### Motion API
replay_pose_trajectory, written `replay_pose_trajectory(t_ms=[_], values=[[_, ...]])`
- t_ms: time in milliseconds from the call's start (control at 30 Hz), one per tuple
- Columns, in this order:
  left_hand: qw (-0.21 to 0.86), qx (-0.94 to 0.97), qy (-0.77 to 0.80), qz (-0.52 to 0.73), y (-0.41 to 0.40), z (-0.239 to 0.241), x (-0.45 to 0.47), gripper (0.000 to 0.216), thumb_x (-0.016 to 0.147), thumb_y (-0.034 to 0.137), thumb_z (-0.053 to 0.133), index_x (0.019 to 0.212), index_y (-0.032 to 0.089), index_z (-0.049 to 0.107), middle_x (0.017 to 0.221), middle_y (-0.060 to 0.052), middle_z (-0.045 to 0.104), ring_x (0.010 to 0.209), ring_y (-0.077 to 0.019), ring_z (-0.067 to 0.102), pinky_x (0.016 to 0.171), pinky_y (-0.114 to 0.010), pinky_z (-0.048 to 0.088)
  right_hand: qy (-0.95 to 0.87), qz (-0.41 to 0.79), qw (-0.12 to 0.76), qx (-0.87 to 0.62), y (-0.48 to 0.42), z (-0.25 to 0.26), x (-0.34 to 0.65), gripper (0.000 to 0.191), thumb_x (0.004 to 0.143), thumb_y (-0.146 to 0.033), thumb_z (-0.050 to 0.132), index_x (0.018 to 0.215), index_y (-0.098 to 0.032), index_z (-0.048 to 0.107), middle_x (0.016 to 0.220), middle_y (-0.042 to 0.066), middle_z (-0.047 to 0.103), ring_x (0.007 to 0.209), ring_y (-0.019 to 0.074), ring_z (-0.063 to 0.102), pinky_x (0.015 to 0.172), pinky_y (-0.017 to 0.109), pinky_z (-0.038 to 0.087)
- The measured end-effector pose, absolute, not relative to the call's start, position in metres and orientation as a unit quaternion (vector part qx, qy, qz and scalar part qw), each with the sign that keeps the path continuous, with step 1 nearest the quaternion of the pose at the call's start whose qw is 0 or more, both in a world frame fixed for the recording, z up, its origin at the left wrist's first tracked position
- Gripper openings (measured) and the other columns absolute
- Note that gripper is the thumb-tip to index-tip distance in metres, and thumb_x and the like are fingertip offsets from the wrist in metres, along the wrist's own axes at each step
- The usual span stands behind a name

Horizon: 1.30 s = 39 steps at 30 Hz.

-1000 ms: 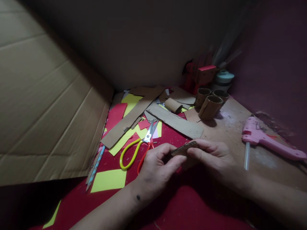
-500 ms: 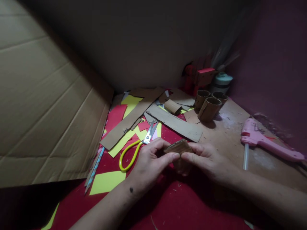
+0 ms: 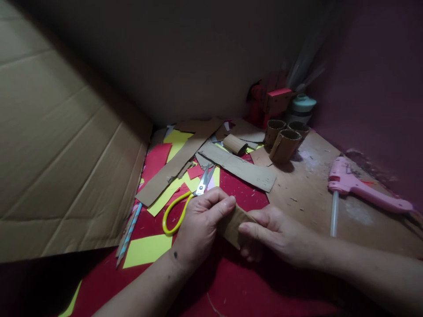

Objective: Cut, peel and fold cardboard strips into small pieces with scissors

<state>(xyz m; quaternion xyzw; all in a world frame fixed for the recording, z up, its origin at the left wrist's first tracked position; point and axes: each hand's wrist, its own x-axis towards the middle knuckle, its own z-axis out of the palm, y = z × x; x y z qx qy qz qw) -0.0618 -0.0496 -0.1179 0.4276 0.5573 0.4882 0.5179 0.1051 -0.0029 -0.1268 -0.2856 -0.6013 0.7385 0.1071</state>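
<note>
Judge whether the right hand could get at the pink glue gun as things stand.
Probably yes: nothing visible stands between the right hand and the pink glue gun, though that hand would likely first release the cardboard piece.

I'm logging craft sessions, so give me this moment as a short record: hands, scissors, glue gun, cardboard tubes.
Left hand: grips a cardboard piece by its left side
Right hand: grips the same piece by its right side
Scissors: yellow handle loop visible, partly hidden by the left hand
Glue gun: pink, lying on the brown surface
Cardboard tubes: three upright together, one on its side
</note>
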Motion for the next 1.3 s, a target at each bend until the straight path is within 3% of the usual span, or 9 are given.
replay_pose_trajectory(t_ms=[233, 400, 567, 767, 967, 1167, 1300], values=[[0.590, 0.472, 0.539, 0.372, -0.044, -0.110, -0.074, 0.023, 0.078, 0.035, 0.067, 0.075, 0.013, 0.064, 0.065, -0.001, 0.061, 0.057, -0.0123, 0.054, 0.056, -0.024, 0.042, -0.547, 0.768, 0.111, -0.314, 0.006, -0.130, 0.113, 0.042, 0.080, -0.056, 0.060, 0.079, -0.014, 0.058, 0.061, 0.002, 0.064, 0.051, 0.0098, 0.059, 0.053, 0.022, 0.048], [0.519, 0.538, 0.566, 0.348, -0.044, -0.105, -0.076, 0.024, 0.079, 0.034, 0.065, 0.073, 0.011, 0.070, 0.066, -0.003, 0.065, 0.062, -0.0148, 0.057, 0.059, -0.025, 0.044, -0.603, 0.736, 0.150, -0.269, 0.016, -0.130, 0.114, 0.035, 0.085, -0.046, 0.060, 0.076, -0.013, 0.064, 0.067, 0.003, 0.063, 0.060, 0.0111, 0.056, 0.058, 0.024, 0.045], [0.417, 0.595, 0.603, 0.331, -0.049, -0.105, -0.068, 0.024, 0.078, 0.032, 0.066, 0.064, 0.013, 0.068, 0.059, 0.001, 0.057, 0.058, -0.0115, 0.049, 0.056, -0.023, 0.037, -0.600, 0.725, 0.207, -0.269, 0.016, -0.127, 0.115, 0.017, 0.083, -0.033, 0.067, 0.085, -0.016, 0.066, 0.077, 0.003, 0.068, 0.069, 0.0130, 0.060, 0.063, 0.024, 0.045], [0.475, 0.561, 0.602, 0.311, -0.049, -0.105, -0.069, 0.016, 0.076, 0.029, 0.067, 0.067, 0.015, 0.064, 0.061, 0.004, 0.053, 0.059, -0.0098, 0.046, 0.054, -0.020, 0.035, -0.552, 0.731, 0.239, -0.323, 0.008, -0.125, 0.115, 0.019, 0.083, -0.034, 0.066, 0.083, -0.015, 0.066, 0.075, 0.003, 0.067, 0.064, 0.0126, 0.059, 0.058, 0.024, 0.045], [0.418, 0.588, 0.605, 0.337, -0.051, -0.107, -0.064, 0.025, 0.081, 0.029, 0.060, 0.061, 0.015, 0.057, 0.056, 0.004, 0.047, 0.054, -0.0090, 0.040, 0.050, -0.022, 0.031, -0.471, 0.770, 0.241, -0.358, 0.005, -0.123, 0.110, 0.020, 0.076, -0.033, 0.074, 0.085, -0.016, 0.067, 0.064, 0.000, 0.065, 0.052, 0.0107, 0.056, 0.047, 0.020, 0.041], [0.383, 0.595, 0.615, 0.348, -0.054, -0.113, -0.058, 0.033, 0.079, 0.030, 0.065, 0.054, 0.015, 0.050, 0.052, 0.005, 0.044, 0.050, -0.0075, 0.038, 0.048, -0.021, 0.029, -0.484, 0.784, 0.258, -0.291, 0.011, -0.136, 0.110, 0.015, 0.076, -0.026, 0.074, 0.073, -0.012, 0.068, 0.059, 0.001, 0.063, 0.054, 0.0086, 0.055, 0.053, 0.019, 0.042], [0.392, 0.605, 0.595, 0.356, -0.053, -0.112, -0.059, 0.026, 0.079, 0.027, 0.067, 0.059, 0.015, 0.057, 0.056, 0.004, 0.051, 0.053, -0.0076, 0.043, 0.050, -0.020, 0.032, -0.458, 0.802, 0.248, -0.294, 0.017, -0.139, 0.110, 0.017, 0.074, -0.027, 0.074, 0.077, -0.011, 0.069, 0.064, 0.004, 0.067, 0.054, 0.0113, 0.058, 0.055, 0.023, 0.045]])
